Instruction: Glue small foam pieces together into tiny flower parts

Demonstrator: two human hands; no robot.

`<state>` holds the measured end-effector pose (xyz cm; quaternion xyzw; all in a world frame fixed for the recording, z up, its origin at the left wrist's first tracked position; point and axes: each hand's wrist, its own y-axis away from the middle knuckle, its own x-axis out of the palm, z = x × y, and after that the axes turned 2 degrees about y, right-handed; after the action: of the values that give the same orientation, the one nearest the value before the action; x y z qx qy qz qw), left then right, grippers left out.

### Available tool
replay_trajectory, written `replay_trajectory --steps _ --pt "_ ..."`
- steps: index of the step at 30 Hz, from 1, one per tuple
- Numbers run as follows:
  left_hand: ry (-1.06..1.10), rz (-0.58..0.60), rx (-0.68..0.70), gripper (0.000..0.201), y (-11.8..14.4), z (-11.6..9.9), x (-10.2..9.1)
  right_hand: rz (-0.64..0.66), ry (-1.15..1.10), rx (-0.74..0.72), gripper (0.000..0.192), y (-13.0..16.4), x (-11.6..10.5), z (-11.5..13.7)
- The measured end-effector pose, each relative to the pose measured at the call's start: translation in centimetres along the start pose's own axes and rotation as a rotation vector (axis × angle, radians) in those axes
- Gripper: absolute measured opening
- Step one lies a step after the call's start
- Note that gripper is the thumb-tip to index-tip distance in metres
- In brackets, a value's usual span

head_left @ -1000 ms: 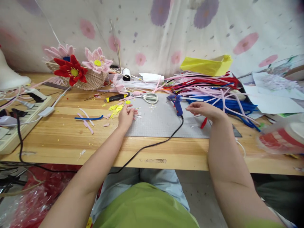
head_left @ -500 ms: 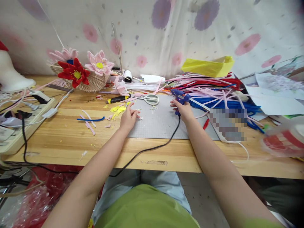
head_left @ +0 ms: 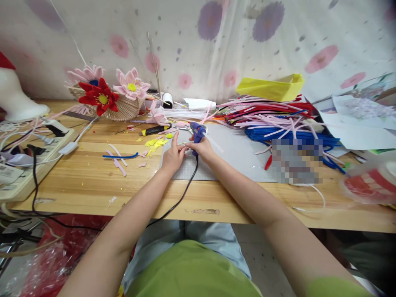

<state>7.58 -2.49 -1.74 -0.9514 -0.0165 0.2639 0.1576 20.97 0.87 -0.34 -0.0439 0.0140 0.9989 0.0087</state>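
My right hand is wrapped round the handle of a blue hot glue gun, with a pale glue stick out of its back and a black cord hanging from its grip. Close beside it, my left hand has thumb and fingers pinched together. A thin pale strand shows near those fingertips, too small to name. Both hands are over the grey cutting mat. Scissors lie behind the glue gun, mostly hidden by it. Yellow scraps lie just left of my left hand.
Bundles of blue pipe cleaners and pink ones lie at the back right, under a yellow folded sheet. Fuzzy flowers stand back left. A power strip is at the left, a plastic tub at the right. A black-yellow cutter lies behind.
My right hand has brought the glue gun leftward across the mat, away from the stand at the right, to my left hand. The left hand has shifted slightly right.
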Motion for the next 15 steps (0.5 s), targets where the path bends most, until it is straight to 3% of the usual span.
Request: replay_trajectory --steps 5,10,15 --pt "0.084 0.006 -0.029 0.054 -0.19 0.32 0.07 -0.050 0.024 -0.018 0.040 -0.37 0.20 -0.04" --pt "0.184 -0.133 -0.042 0.063 -0.43 0.16 0.58 -0.061 0.012 -0.039 0.043 -0.55 -0.22 -0.48" --pt "0.278 -0.070 -0.190 0.025 -0.55 0.21 0.78 -0.067 0.034 -0.041 0.045 -0.44 0.06 -0.84"
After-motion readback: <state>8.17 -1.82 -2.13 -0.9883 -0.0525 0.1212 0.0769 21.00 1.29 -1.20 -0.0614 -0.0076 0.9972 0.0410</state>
